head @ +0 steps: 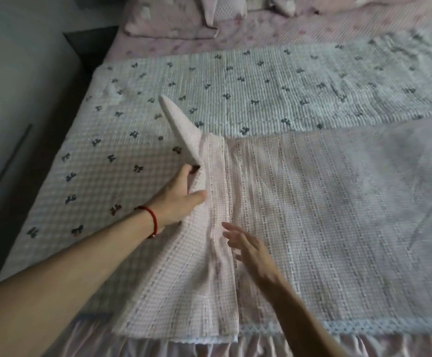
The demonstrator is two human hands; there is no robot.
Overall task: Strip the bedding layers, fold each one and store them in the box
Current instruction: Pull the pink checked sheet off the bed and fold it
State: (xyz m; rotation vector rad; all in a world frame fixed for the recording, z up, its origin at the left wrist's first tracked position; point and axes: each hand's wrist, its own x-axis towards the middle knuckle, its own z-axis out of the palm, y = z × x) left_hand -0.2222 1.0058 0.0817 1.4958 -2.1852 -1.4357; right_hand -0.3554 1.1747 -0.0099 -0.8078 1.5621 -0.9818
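Note:
A pale pink waffle-weave blanket [325, 207] lies spread across the near right part of the bed, with its left end lifted and turned over into a fold. My left hand [181, 199], a red cord on its wrist, grips that raised folded edge; a corner of the cloth sticks up above it. My right hand [251, 251] hovers with fingers spread just over the blanket beside the fold line, holding nothing. Beneath lies a white quilted cover with small dark bows [235, 94]. No box is in view.
Pink floral pillows [173, 19] sit at the head of the bed, on a pink sheet [312, 29]. A pink ruffled bed skirt [209, 349] hangs along the near edge. A pale wall and dark floor strip [16, 140] run along the left side.

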